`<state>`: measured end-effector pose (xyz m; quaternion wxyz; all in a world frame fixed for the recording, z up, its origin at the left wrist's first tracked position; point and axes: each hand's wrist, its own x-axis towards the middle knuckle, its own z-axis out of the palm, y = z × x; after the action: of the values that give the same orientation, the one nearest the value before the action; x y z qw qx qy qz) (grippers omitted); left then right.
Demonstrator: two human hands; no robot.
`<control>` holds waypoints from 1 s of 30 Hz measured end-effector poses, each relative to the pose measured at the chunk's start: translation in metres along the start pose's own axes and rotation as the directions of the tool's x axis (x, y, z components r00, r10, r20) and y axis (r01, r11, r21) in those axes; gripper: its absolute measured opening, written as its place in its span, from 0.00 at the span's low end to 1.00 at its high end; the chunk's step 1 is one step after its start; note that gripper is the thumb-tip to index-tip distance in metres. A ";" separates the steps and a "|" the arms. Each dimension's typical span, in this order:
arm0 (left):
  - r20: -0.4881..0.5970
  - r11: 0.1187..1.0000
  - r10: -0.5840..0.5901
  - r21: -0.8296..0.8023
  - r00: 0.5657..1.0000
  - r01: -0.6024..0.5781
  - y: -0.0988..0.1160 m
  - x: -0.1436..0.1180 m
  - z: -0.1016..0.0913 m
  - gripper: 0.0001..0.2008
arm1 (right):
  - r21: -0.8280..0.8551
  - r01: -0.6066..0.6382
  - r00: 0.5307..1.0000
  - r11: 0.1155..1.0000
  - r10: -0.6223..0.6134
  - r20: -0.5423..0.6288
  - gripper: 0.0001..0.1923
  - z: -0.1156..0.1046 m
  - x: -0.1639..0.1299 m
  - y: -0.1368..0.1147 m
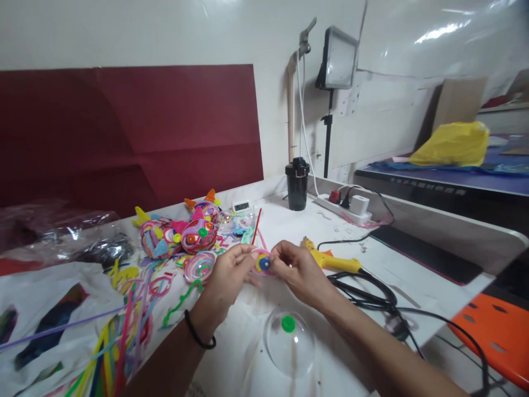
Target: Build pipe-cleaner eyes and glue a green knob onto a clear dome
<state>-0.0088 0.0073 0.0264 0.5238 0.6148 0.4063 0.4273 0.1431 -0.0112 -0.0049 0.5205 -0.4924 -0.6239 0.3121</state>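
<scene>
Clearly several coiled pipe-cleaner figures (194, 231) sit finished at ten o'clock on the surface (372, 259), while loose pipe cleaners (119, 331) lie unused at eight o'clock. At centre, both hands meet on a small coiled disc (263, 262): the left hand (227, 275) pinches its edge, the right hand (295, 270) closes fingertips on the blue middle. A clear dome (289, 344) waits at six o'clock, glue gun (330, 259) at three.

Small coiled pipe-cleaner disc (263, 262), held aloft
</scene>
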 end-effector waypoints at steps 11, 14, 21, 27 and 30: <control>0.064 0.996 -0.045 -0.079 0.997 0.050 -0.002 -0.004 0.007 0.12 | 0.114 0.018 0.988 0.993 0.001 -0.157 0.09 0.002 0.000 0.004; 0.055 0.996 -0.055 -0.061 0.997 0.058 -0.004 -0.003 0.008 0.12 | 0.120 0.025 0.984 0.993 -0.004 -0.177 0.09 0.004 0.000 0.004; 0.009 0.998 -0.050 -0.028 0.999 0.050 -0.005 -0.003 0.009 0.11 | 0.132 0.048 0.979 0.990 -0.021 -0.202 0.08 0.005 -0.002 0.003; 0.006 0.998 -0.056 -0.035 0.998 0.056 -0.005 -0.002 0.011 0.10 | 0.146 0.043 0.979 0.988 -0.013 -0.204 0.08 0.006 -0.003 0.007; -0.003 0.998 -0.055 -0.038 0.999 0.054 -0.005 -0.002 0.010 0.08 | 0.148 0.039 0.980 0.988 -0.009 -0.198 0.08 0.007 -0.003 0.005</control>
<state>0.0004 0.0034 0.0201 0.5458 0.5925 0.4160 0.4218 0.1383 -0.0117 -0.0127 0.6191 -0.4724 -0.5500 0.3018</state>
